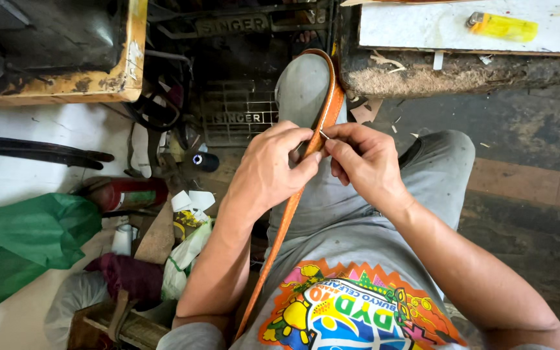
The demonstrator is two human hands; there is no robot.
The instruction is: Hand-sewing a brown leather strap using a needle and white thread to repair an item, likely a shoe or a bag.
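Hands meet over the lap, where a long orange belt point(293, 201) runs from low near the shirt up past the knee, tipped a bit to the right, its top end curling over. The left hand point(270, 172) wraps around the belt, thumb pressed on its edge. The right hand point(364, 159) pinches a thin needle point(324, 135) between its fingertips, right at the belt's side. A green bag point(27, 246) lies on the floor, well apart.
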